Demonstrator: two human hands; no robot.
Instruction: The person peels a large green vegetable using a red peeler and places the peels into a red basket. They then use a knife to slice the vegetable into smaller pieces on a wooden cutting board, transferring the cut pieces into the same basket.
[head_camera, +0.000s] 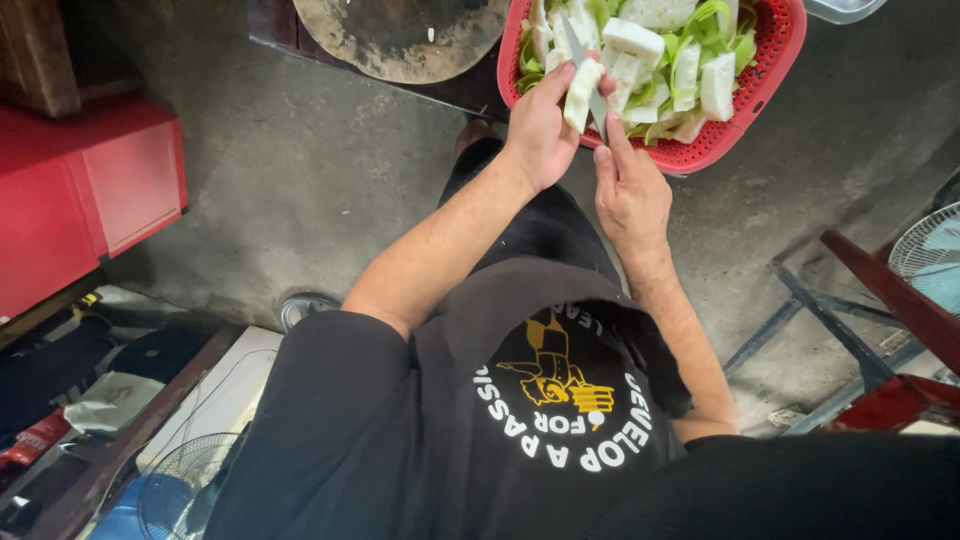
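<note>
While the pale vegetable piece (581, 95) stands nearly upright over the near rim of the red basket (790, 40), its long axis running up and away from the person, cut white chunks (632, 40) and green peelings (712, 22) crowd the basket just behind it. Left hand (540, 128) is wrapped shut around that piece, and right hand (630, 195) pinches a knife (585, 62), blade against its side. Further out, a round wooden board (400, 35) sits left, a red cabinet (90, 190) beyond.

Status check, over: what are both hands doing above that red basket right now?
Left hand grips a pale vegetable piece. Right hand holds a knife against it. Red basket of cut pieces beneath; nothing blocking.
</note>
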